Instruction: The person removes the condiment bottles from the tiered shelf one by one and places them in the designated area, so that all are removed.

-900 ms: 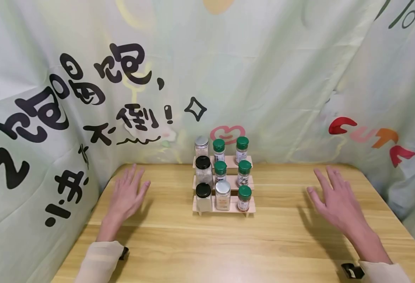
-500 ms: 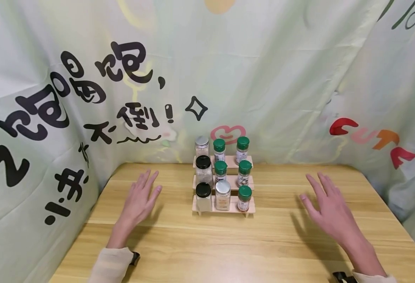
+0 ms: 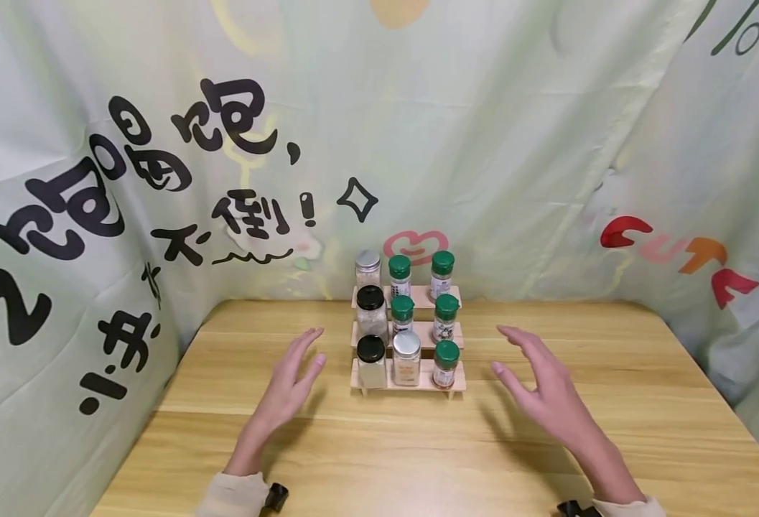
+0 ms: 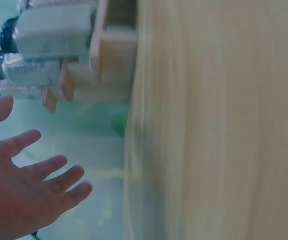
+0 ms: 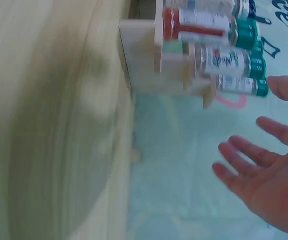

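A three-tier wooden rack (image 3: 347, 384) stands at the back middle of the table, bearing several spice jars. Its left column has two black-lidded jars (image 3: 371, 362) below a silver-lidded one (image 3: 368, 269). Another silver-lidded jar (image 3: 407, 357) sits mid-front, and green-capped shakers (image 3: 446, 365) fill the other places. To the left of the rack my left hand (image 3: 289, 384) hovers with fingers extended, holding nothing. My right hand (image 3: 543, 388) hovers on the other side, thumb and fingers spread apart, also without contact. Both wrist views show the palms facing the rack with a gap between.
The wooden table (image 3: 405, 459) extends in front of the rack and to both sides. Printed cloth (image 3: 482, 143) hangs along the back and sides, right behind the rack. A black wrist strap (image 3: 276, 497) shows at the left sleeve.
Both hands have moved inward toward the rack from the table's sides, and have turned so that the palms face each other. The rack and jars have stayed in place.
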The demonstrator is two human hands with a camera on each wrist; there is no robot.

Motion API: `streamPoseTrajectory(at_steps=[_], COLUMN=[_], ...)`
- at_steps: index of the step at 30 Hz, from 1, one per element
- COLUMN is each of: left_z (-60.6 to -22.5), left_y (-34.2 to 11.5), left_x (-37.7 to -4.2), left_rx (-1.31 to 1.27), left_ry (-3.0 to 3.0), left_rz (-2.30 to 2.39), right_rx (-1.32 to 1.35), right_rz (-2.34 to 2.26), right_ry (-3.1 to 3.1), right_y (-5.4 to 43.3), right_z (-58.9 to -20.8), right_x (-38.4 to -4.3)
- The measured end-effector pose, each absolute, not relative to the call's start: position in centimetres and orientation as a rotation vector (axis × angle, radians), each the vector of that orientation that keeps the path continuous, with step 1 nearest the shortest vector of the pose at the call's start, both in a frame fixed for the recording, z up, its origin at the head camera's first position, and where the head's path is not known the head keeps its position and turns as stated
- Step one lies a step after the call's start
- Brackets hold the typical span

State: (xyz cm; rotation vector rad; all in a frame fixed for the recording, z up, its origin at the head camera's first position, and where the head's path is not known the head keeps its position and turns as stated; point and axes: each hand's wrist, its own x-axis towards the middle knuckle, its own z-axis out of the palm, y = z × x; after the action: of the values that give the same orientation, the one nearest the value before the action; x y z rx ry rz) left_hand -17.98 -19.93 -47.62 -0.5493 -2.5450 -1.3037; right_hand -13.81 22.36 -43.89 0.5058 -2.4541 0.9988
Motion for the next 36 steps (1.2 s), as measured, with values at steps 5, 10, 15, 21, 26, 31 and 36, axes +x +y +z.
streamPoseTrajectory(at_steps=[5,10,15,21,26,31,36], left_z=[-48.2,-48.7,-49.1,-49.7,-50.2,-50.5,-50.8], left_y=[-18.2,-17.0,-16.5,-16.3,-16.2,-16.2,-16.2], left_x=[-17.9,-18.0,-18.0,-18.1,-18.1,-18.0,-18.0], left_rx=[-0.523,-0.479,-0.379,-0.338,-0.303,-0.286,-0.285], left_ry=[-2.467,-2.422,-2.362,-2.294,-2.3,-2.349,-2.374], left_rz=[-1.656,-1.954,-2.143,-2.248,-2.286,-2.276,-2.268], right_rx=[0.543,0.546,0.562,0.506,0.473,0.48,0.489], right_rz=[1.163,1.429,1.653,1.763,1.81,1.859,1.898], right_ry=[-2.402,-2.332,-2.263,-2.231,-2.233,-2.211,-2.19], right_y=[20.9,19.7,18.5,17.6,17.3,17.1,16.9], right_z=[-44.5,-44.8,-45.0,-45.7,-46.1,-46.2,-46.5], right_x=[-14.3,-14.6,-15.2,-15.6,-15.7,-15.7,-15.8])
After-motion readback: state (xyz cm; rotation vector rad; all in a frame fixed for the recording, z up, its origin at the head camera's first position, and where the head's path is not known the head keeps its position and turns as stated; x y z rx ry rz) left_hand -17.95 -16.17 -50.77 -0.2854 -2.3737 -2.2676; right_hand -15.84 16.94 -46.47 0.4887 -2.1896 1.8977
